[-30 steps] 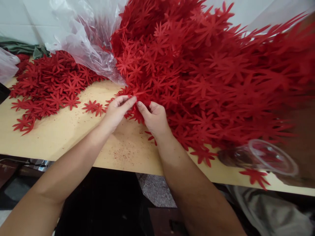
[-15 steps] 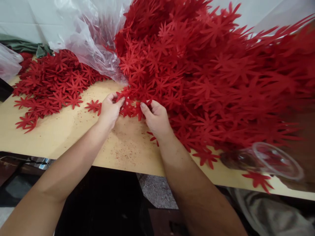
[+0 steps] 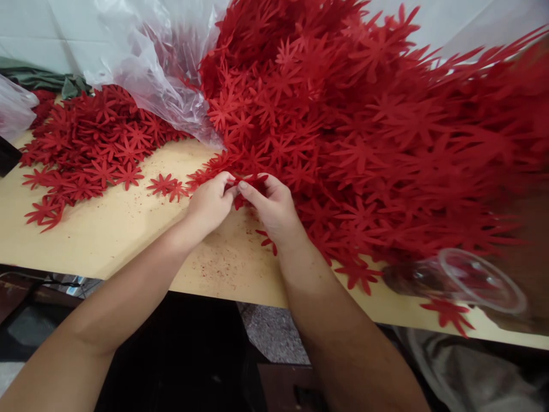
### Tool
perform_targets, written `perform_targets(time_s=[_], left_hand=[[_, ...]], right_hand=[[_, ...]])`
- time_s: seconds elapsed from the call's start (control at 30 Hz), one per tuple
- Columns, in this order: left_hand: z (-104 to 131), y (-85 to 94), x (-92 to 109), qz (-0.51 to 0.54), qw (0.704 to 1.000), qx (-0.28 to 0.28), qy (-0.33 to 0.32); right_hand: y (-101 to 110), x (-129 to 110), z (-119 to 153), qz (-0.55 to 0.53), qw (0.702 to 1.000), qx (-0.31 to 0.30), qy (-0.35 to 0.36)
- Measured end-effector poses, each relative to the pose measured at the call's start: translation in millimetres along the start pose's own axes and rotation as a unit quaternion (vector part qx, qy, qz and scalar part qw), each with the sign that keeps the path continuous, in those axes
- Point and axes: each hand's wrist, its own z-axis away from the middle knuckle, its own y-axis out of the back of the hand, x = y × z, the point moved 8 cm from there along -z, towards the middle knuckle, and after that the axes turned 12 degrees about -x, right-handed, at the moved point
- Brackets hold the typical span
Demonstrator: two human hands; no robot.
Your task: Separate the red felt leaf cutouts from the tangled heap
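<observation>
A large heap of red flower-shaped cutouts [image 3: 364, 114] spills across the pale wooden table [image 3: 107, 229] from the right. My left hand [image 3: 212, 203] and my right hand [image 3: 272, 206] meet at the heap's near edge. Both pinch the same few red cutouts [image 3: 244, 183] between thumbs and fingertips. What lies under the fingers is hidden. A smaller, flatter pile of the same red cutouts [image 3: 90, 143] lies at the far left of the table.
A clear plastic bag [image 3: 146, 63] lies crumpled between the two piles. A clear plastic cup [image 3: 472, 277] lies on its side near the front right edge. Red crumbs dust the table before my hands. Green cloth [image 3: 43, 80] sits at back left.
My left hand has drawn right toward the right hand, and the two now touch over a few cutouts. The right hand has barely shifted.
</observation>
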Motion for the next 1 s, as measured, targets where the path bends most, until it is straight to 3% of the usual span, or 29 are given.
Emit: perform_targets(time_s=[0.2, 0.37, 0.53, 0.7, 0.83, 1.0], left_hand=[[2, -1.9, 5, -0.073, 0.997, -0.021, 0.02], [-2, -10.3, 1, 0.052, 0.998, -0.04, -0.002], [-5, -17.5, -2, 0.118, 0.992, -0.052, 0.0], [-5, -18.6, -4, 0.143, 0.987, -0.074, 0.005], [-5, -12.7, -7, 0.15, 0.988, -0.044, 0.001], [-6, -9.6, -11, 0.186, 0.981, -0.017, 0.047]], right_hand=[[4, 5, -2, -0.042, 0.999, 0.023, 0.001], [22, 11, 0, -0.079, 0.991, 0.107, -0.005], [32, 10, -1, -0.04, 0.993, 0.107, 0.013], [41, 11, 1, -0.05, 0.986, 0.154, 0.03], [40, 10, 1, -0.024, 0.986, 0.162, 0.035], [39, 15, 3, -0.089, 0.982, 0.164, 0.001]])
